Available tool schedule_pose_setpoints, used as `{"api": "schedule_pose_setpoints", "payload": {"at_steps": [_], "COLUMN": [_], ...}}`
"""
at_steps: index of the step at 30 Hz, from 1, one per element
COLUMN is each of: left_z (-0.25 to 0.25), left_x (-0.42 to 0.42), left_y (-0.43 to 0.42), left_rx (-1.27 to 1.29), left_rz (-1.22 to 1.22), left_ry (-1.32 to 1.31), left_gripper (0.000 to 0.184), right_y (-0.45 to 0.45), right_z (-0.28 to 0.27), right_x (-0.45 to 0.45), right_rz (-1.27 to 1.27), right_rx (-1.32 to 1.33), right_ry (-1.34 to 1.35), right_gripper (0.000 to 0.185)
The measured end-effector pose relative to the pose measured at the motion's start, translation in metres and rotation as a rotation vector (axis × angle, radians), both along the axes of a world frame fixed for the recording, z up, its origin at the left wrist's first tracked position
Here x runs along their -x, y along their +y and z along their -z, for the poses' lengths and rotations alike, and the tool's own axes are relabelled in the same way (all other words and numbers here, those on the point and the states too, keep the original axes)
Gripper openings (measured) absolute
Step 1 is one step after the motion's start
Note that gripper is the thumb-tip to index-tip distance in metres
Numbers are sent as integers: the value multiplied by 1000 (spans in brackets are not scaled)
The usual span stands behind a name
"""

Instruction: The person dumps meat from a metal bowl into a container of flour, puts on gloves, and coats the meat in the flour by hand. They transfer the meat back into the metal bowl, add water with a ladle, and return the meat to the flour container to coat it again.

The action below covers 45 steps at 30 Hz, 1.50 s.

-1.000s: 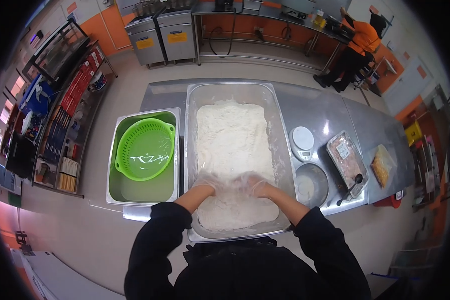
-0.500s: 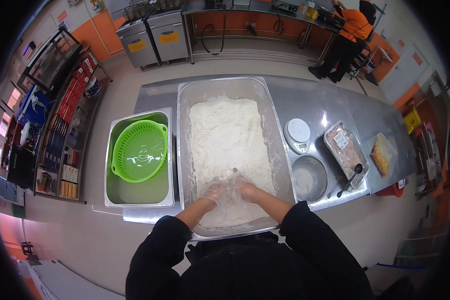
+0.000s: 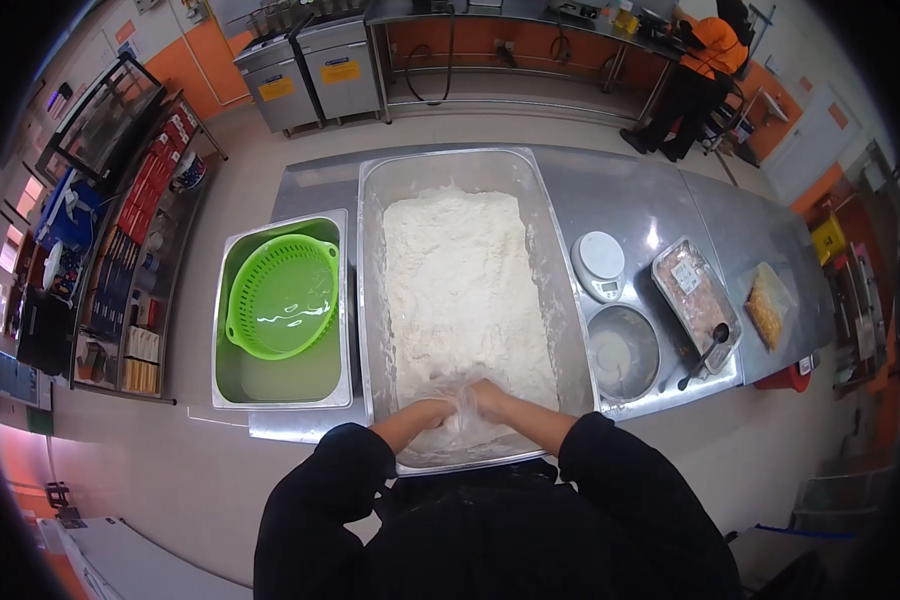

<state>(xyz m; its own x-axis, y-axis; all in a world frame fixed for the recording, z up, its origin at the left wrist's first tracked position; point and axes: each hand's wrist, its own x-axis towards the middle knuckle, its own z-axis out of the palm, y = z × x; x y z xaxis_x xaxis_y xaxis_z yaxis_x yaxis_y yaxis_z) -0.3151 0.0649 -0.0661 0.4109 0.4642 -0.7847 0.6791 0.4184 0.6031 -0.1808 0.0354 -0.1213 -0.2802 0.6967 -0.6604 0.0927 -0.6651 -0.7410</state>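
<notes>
A deep steel pan (image 3: 544, 245) holds a thick bed of white flour-like powder (image 3: 460, 270). At its near end, my left hand (image 3: 438, 407) and my right hand (image 3: 484, 397) are close together, both in loose clear plastic gloves. They touch the powder, and the fingers are hidden by the gloves and powder. Whether anything is between them does not show. Left of the pan, a green colander (image 3: 282, 300) sits tilted in a second steel pan (image 3: 232, 400) with cloudy liquid in the bottom.
On the right of the steel table (image 3: 610, 190) are a white scale (image 3: 598, 258), a steel bowl (image 3: 625, 350), a tray of packed pinkish food (image 3: 692, 300), a black ladle (image 3: 705, 355) and a bag of yellow food (image 3: 767, 308). A person in orange (image 3: 715, 50) stands at the back counter.
Both hands have drawn back toward me and closer together in the powder. The view has shifted slightly. The person at the back has lowered an arm.
</notes>
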Motion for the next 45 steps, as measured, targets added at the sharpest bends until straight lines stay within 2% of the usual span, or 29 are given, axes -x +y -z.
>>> {"api": "schedule_pose_setpoints", "payload": {"at_steps": [3,6,8,9,11,14,17,20,23,26,28,29,30,32,33,35,36,38,39,41,43,44,45], "left_z": [26,-45,-62,-74,-127,36,-7,14,-40,-3,15,18,21,21,9,-27,-29,-33,-35,-52,-74,-80,-76], "left_x": [-4,6,21,23,10,1,-9,-4,12,15,18,12,6,-9,-8,-3,6,33,44,50,38,31,26], "left_y": [-14,6,28,41,59,111,83,70,41,23,-11,-14,-16,-7,-3,4,8,14,15,32,51,57,60], "left_rx": [25,-453,-553,-604,-686,-1151,-1291,-1151,-925,-568,-517,-390,-285,134,24,-200,-264,-384,-446,-587,-611,-622,-719], "left_rz": [-408,242,515,657,803,574,526,1039,1235,1023,496,250,-10,-495,-303,81,92,136,161,224,401,488,430], "left_ry": [-347,56,123,157,385,502,467,393,243,236,150,109,57,-47,-9,63,-75,-250,-290,-184,33,142,126], "left_gripper": [40,43,44,44,45,45,43,37,33,30,30,31,33,37,38,39,39,39,40,41,43,47,46], "right_y": [7,29,54,62,74,71,42,33,35,0,-6,-4,-1,4,7,15,22,26,47,71,83,79,69], "right_z": [-7,-41,-70,-69,-57,-18,-93,-75,-18,-23,-45,-52,-55,-58,-50,-70,-86,-127,-74,-25,-39,-42,-42], "right_x": [-23,-59,-78,-77,-71,-34,-31,-65,-78,-60,-22,-9,-7,-3,-11,-35,-43,-44,-54,-61,-50,-42,-33], "right_rz": [132,-241,-491,-476,-443,-529,-446,-454,-765,-497,-296,-193,-98,87,89,-296,-492,-146,-139,-157,-219,-346,-472], "right_rx": [81,-444,-679,-665,-622,-637,-429,-315,-599,-503,-174,-15,19,97,60,-274,-441,-421,-469,-502,-485,-579,-672], "right_ry": [179,-226,-402,-582,-943,-978,-500,-250,-896,-401,-328,-288,-183,29,42,-207,-331,-458,-327,-323,-580,-610,-636], "right_gripper": [26,22,26,27,30,34,37,41,42,36,32,30,29,28,25,22,20,21,24,29,31,31,32]}}
